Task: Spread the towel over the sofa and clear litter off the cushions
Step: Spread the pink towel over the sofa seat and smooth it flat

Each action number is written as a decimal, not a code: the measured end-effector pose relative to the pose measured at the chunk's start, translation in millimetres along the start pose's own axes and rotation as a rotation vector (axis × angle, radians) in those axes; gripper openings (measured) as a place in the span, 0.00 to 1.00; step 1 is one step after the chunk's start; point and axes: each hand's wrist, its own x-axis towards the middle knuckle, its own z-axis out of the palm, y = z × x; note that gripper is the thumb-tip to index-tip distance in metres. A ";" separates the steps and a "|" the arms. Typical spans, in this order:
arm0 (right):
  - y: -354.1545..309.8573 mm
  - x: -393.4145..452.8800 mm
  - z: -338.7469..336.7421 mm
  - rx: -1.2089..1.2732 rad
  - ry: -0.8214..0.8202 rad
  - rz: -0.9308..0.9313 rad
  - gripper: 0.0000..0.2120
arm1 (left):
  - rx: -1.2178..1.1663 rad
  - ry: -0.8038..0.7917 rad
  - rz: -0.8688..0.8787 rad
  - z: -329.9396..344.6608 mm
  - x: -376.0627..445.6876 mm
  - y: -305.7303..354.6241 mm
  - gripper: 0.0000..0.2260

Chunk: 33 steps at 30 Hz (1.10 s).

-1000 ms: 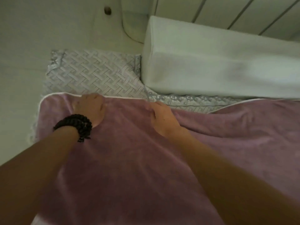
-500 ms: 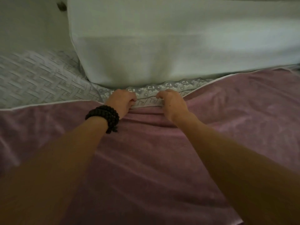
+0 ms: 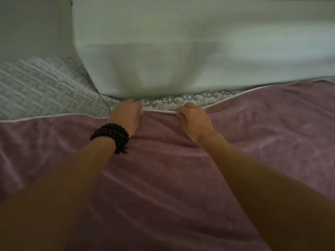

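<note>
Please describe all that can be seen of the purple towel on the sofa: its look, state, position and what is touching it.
The towel is a large mauve-purple cloth with a soft, plush-looking surface and thin white piping along its far edge. It lies spread over the patterned grey seat cover, with shallow wrinkles across it. Its far edge stops just short of the pale back cushion, leaving a strip of cover bare. The left hand and right hand both hold that edge; both forearms are above the cloth.

Both hands shifted right from towel [image 3: 163,178] corner to mid-edge, left hand [image 3: 126,115], right hand [image 3: 194,122], now gripping hem
</note>
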 end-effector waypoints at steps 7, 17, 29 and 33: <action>-12.5 40.4 10.4 0.051 -0.154 0.050 0.23 | -0.055 -0.072 -0.124 11.4 22.5 -6.4 0.17; 28.7 9.9 51.9 -0.193 -0.313 0.238 0.32 | 0.243 -0.407 -0.018 57.5 0.0 -19.7 0.33; -62.5 10.1 57.8 -0.074 -0.237 0.078 0.28 | 0.155 -0.237 -0.073 9.8 -39.6 -69.6 0.26; -136.9 13.2 92.3 0.008 -0.374 -0.047 0.29 | 0.255 -0.417 -0.163 -5.3 -78.5 -136.4 0.29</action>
